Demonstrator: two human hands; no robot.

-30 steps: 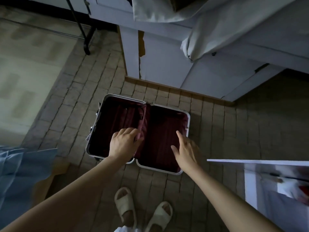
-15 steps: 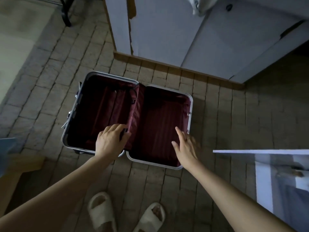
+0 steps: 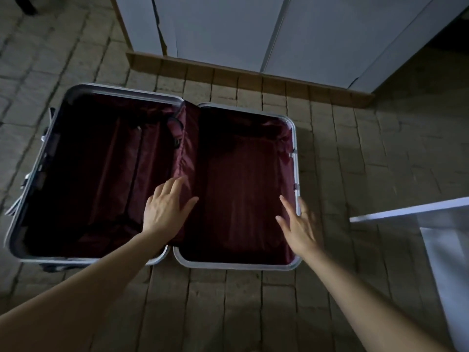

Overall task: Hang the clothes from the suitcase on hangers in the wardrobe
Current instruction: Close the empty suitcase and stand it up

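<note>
Suitcase position: the suitcase (image 3: 295, 174) lies opened flat on the floor (image 3: 253, 301), at centre-left of the view, its two halves side by side.
Edges: a silver metal rim with rounded corners runs round each half; the hinge line sits between them, pointing from 6 toward 12 o'clock.
Long axis: each half runs lengthwise from 6 to 12 o'clock; the opened pair spreads from 9 to 3 o'clock.
Open room: bare floor lies at 6 o'clock and at 3 o'clock of the case; the wardrobe (image 3: 215, 26) base stands near at 12 o'clock, with a wooden plinth along it.
Lining: dark red, glossy, creased fabric covers both halves; a loose fabric divider stands along the hinge.
Floor texture: small rectangular brick-like pavers, dull brown.
Left hand (image 3: 165, 209): fingers spread and relaxed, resting on the divider fabric near the hinge, gripping nothing.
Right hand (image 3: 299, 224): fingers straight and released, over the right half at its 3 o'clock rim; contact cannot be told.
White panel (image 3: 406, 212): flat edge at 3 o'clock, well apart from the case.
</note>
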